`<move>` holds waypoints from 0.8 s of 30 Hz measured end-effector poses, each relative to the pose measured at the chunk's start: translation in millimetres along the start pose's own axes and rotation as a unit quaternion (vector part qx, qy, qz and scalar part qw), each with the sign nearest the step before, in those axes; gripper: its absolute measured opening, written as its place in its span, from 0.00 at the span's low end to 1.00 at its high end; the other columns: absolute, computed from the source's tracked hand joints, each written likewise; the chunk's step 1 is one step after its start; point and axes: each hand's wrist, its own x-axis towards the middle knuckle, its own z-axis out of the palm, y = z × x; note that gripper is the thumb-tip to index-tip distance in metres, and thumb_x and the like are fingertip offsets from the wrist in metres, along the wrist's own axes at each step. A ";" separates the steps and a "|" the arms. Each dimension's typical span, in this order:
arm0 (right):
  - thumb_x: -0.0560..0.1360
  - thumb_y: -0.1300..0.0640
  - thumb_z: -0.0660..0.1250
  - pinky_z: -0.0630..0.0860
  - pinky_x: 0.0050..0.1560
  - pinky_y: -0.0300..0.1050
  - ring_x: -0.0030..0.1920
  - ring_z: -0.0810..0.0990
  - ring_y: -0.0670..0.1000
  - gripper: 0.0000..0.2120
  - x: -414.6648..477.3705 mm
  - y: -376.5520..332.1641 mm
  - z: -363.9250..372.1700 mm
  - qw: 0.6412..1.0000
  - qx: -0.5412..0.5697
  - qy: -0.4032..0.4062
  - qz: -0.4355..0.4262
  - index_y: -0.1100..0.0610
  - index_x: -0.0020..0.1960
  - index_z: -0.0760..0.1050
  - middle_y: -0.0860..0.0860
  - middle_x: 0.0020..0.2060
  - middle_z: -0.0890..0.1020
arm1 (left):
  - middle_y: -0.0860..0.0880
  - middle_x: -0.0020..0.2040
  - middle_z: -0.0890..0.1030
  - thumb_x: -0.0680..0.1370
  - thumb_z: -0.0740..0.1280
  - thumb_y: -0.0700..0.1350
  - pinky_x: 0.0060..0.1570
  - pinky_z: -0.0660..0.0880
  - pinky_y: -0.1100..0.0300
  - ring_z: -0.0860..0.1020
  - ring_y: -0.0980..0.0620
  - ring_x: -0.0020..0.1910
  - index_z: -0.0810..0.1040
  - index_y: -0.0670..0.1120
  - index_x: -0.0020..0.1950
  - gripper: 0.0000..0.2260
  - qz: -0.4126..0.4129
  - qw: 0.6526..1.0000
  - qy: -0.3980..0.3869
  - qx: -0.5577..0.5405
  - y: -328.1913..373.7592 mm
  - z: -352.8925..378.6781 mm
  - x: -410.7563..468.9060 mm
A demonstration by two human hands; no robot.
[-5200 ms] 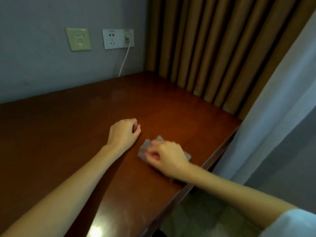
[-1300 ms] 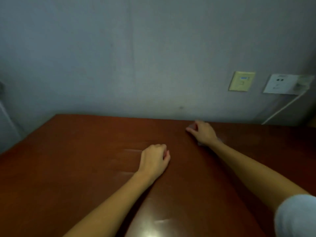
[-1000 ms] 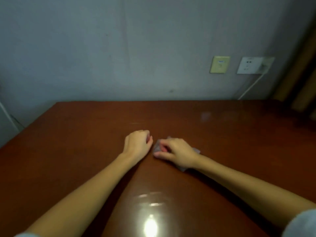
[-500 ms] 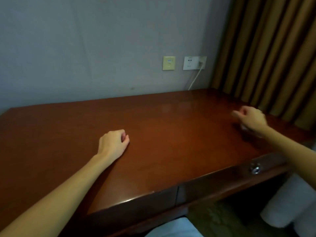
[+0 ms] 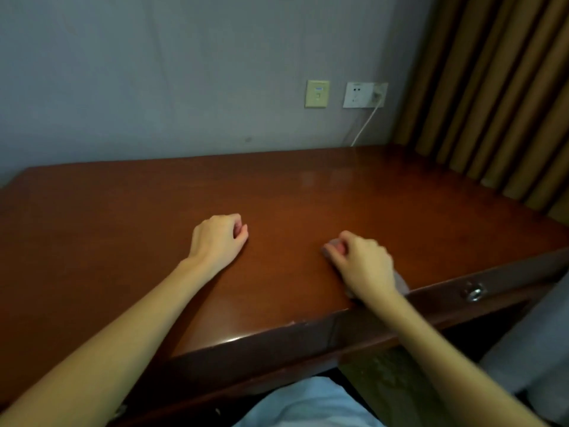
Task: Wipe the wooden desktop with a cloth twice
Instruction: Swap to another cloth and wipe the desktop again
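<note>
The reddish-brown wooden desktop [image 5: 154, 211] fills the middle of the head view. My right hand [image 5: 361, 265] lies on it near the front edge, fingers curled over a small grey cloth [image 5: 400, 283] that is mostly hidden beneath the hand; only a bit shows at the fingertips and behind the wrist. My left hand [image 5: 218, 238] rests on the desk to the left of it, fingers loosely curled, holding nothing.
A grey wall runs behind the desk with a yellow plate [image 5: 317, 94] and a white socket [image 5: 365, 94] with a plugged-in cable [image 5: 366, 124]. Brown curtains [image 5: 492, 87] hang along the right side. A drawer knob [image 5: 474, 292] sits on the front panel.
My right hand has slid with the cloth from the desk's far right edge leftwards and nearer, to the front edge. My left hand has stayed in place.
</note>
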 end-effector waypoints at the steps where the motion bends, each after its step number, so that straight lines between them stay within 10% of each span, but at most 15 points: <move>1: 0.77 0.41 0.59 0.72 0.43 0.49 0.49 0.79 0.60 0.13 -12.0 -25.9 4.9 1.000 0.001 -0.011 -0.023 0.50 0.44 0.68 0.53 0.45 0.81 | 0.52 0.32 0.77 0.78 0.61 0.52 0.34 0.70 0.58 0.76 0.50 0.35 0.73 0.48 0.37 0.12 -0.005 1.000 0.003 0.004 -5.5 -4.7 -7.1; 14: 0.80 0.48 0.57 0.66 0.43 0.47 0.54 0.76 0.59 0.13 -128.0 -268.4 60.1 0.909 0.111 -0.119 -0.383 0.56 0.56 0.72 0.56 0.52 0.79 | 0.50 0.33 0.77 0.76 0.65 0.52 0.33 0.64 0.58 0.78 0.45 0.38 0.70 0.47 0.35 0.13 -0.227 0.962 0.080 0.129 -139.3 -125.7 -184.9; 19: 0.75 0.45 0.64 0.67 0.41 0.47 0.51 0.79 0.61 0.10 -114.4 -302.5 53.6 0.851 0.186 -0.209 -0.444 0.52 0.45 0.74 0.58 0.48 0.82 | 0.51 0.30 0.75 0.76 0.66 0.51 0.31 0.66 0.57 0.75 0.49 0.32 0.70 0.48 0.33 0.14 -0.295 0.939 0.111 0.136 -153.3 -157.3 -236.8; 24: 0.78 0.47 0.63 0.74 0.54 0.49 0.58 0.78 0.59 0.18 58.1 -249.1 63.5 0.942 0.156 -0.084 -0.286 0.55 0.63 0.75 0.58 0.58 0.80 | 0.53 0.29 0.73 0.77 0.66 0.47 0.27 0.62 0.62 0.71 0.57 0.29 0.68 0.51 0.32 0.14 -0.294 0.933 0.151 0.144 -164.7 -173.5 -252.5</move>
